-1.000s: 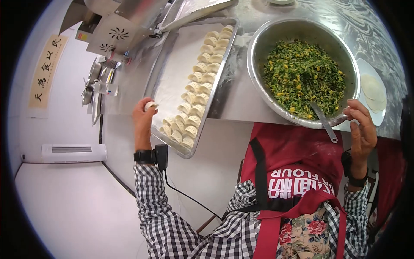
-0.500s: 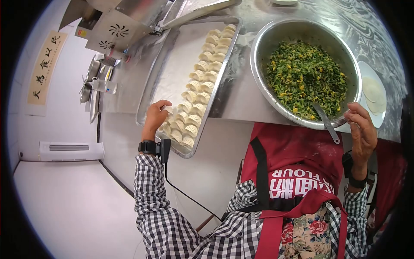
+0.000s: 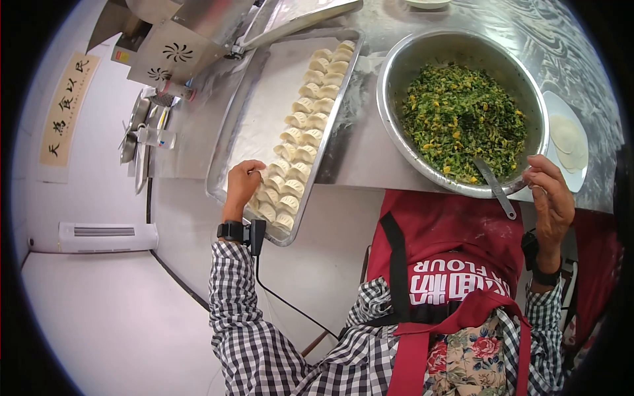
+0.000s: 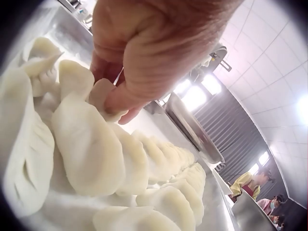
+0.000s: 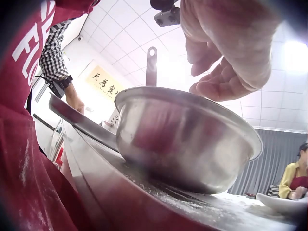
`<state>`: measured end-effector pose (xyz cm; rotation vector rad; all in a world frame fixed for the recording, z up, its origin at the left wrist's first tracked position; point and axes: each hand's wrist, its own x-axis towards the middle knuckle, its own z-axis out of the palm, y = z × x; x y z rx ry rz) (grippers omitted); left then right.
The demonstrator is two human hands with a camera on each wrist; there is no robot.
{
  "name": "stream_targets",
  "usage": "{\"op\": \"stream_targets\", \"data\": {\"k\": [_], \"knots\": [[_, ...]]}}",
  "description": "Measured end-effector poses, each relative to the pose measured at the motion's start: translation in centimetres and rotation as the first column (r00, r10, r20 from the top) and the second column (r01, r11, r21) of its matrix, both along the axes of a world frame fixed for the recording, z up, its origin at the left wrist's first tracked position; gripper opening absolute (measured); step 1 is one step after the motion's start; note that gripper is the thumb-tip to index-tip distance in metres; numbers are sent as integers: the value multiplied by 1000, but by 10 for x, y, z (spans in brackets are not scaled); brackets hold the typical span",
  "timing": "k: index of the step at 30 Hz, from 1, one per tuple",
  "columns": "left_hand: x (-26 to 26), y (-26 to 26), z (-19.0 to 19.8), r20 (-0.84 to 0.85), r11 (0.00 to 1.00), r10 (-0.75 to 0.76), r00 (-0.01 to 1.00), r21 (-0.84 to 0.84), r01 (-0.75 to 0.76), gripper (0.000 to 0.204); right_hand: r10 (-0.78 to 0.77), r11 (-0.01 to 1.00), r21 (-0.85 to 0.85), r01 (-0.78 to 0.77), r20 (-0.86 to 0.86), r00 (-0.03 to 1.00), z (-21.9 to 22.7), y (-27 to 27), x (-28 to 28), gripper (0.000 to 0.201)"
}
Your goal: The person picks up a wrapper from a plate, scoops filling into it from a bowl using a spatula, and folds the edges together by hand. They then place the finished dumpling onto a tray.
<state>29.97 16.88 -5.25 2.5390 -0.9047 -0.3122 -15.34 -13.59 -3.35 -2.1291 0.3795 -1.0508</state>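
Note:
My left hand (image 3: 243, 186) is over the near left part of a metal tray (image 3: 254, 99). Thumb and fingers pinch a pleated dumpling (image 4: 99, 94), which sits among the others in the left wrist view. Rows of white dumplings (image 3: 312, 136) run along the tray's right side. At the right, my right hand (image 3: 553, 198) hangs with loosely bent fingers beside the rim of a big steel bowl (image 3: 399, 99), holding nothing. Chopped green and yellow filling (image 3: 462, 119) lies in the bowl, and a spoon's handle (image 3: 496, 188) leans over its near edge.
Right of the bowl is a white plate (image 3: 580, 181) with round dough wrappers (image 3: 569, 142). Flour dusts the steel table (image 3: 489, 14). A metal machine (image 3: 173, 56) stands beyond the tray at the left. People (image 4: 250, 185) are in the background.
My left hand, with the dumpling, has come from the tray's left edge rightward and down to the near end of the rows. My right hand has stayed by the bowl's rim.

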Motion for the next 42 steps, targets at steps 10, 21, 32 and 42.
{"op": "stream_targets", "data": {"k": [10,21,32,42], "knots": [[5,12,-4,24,989,-133,991,-59,134,37,-178,984,-16,179,41,983,9,-16,-15,19],[-133,-59,81,-149,807,-213,966,-584,88,27,-514,856,155,494,149,845,-1,-107,-83,11],[-252,-130,53,-352,643,-703,618,-687,340,19,-706,707,-426,564,-453,544,-53,-163,-66,13],[-273,-144,48,-447,613,-765,464,-726,311,19,-639,736,-302,606,-605,475,-43,-168,-54,8]]}}
